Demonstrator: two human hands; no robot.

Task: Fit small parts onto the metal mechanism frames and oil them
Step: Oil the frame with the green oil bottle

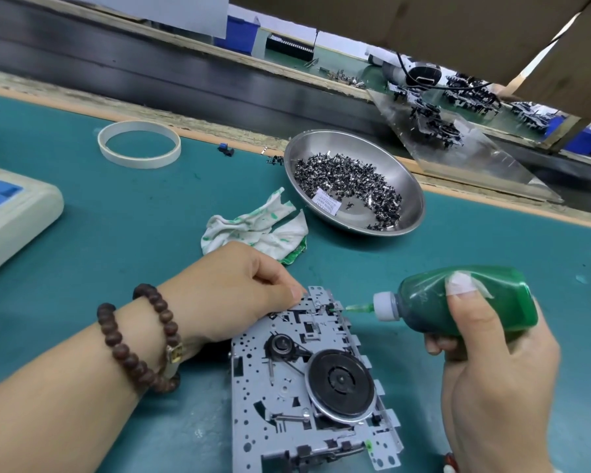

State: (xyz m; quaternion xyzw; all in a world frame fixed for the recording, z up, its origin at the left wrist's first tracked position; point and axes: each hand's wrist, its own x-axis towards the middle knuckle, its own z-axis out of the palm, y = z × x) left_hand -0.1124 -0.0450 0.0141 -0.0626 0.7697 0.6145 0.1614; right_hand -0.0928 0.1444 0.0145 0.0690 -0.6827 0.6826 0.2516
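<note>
The right hand (488, 339) gripped a green bottle (464, 302), nozzle touching the metal frame's (307, 380) far edge; the left hand (239, 288), fingers curled, pinched that edge.

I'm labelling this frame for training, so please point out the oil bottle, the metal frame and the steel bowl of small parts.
oil bottle (423, 302): head view, on its green body just behind the white cap.
metal frame (249, 397): head view, on the bare perforated plate at its left side.
steel bowl (411, 192): head view, on its bare right inner wall.
</note>
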